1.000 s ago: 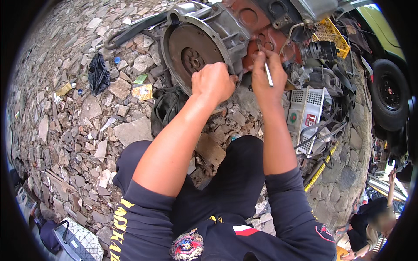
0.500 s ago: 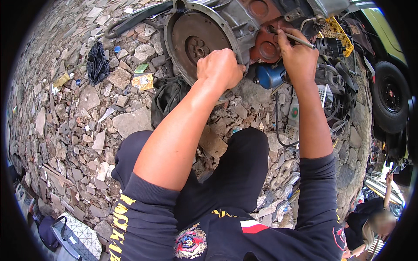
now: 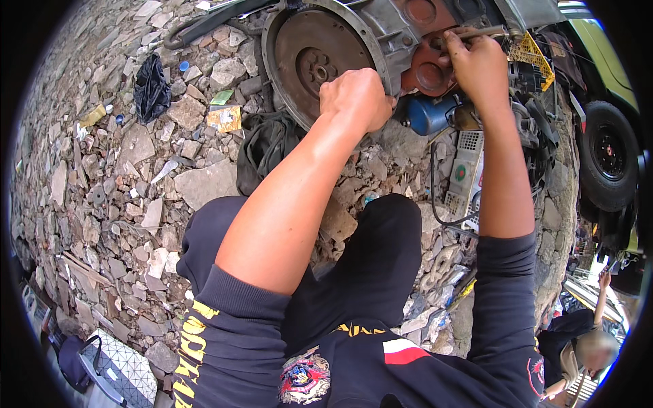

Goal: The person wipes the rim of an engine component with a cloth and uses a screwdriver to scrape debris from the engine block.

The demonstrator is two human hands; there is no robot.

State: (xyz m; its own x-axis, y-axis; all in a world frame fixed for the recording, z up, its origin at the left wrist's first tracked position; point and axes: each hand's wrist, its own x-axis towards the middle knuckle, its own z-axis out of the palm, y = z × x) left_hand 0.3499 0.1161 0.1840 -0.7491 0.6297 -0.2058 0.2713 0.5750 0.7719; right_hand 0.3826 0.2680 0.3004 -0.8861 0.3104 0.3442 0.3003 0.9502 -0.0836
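Observation:
An engine lies on the ground in front of me, its brown flywheel (image 3: 289,64) ringed by a grey metal housing (image 3: 385,53). At the lower right of that ring my left hand (image 3: 355,102) is closed in a fist over the rim; its fingertips are hidden. My right hand (image 3: 480,71) grips a grey metal rod (image 3: 488,31), pinched between thumb and fingers beside the red-brown side of the engine (image 3: 430,76). The rod's left end is covered by the fingers. Below sits a blue cylindrical filter (image 3: 427,117).
Broken stone and rubble (image 3: 129,224) cover the ground. A black cloth bundle (image 3: 262,153) lies by the housing, a black plastic bag (image 3: 153,88) farther left. White perforated parts (image 3: 464,170), a yellow crate (image 3: 534,60) and a vehicle wheel (image 3: 610,155) are at right. A person (image 3: 578,347) is lower right.
My right hand has moved slightly right and up with the rod, which now points more level. My left hand stays at the rim; the whole view has shifted a little.

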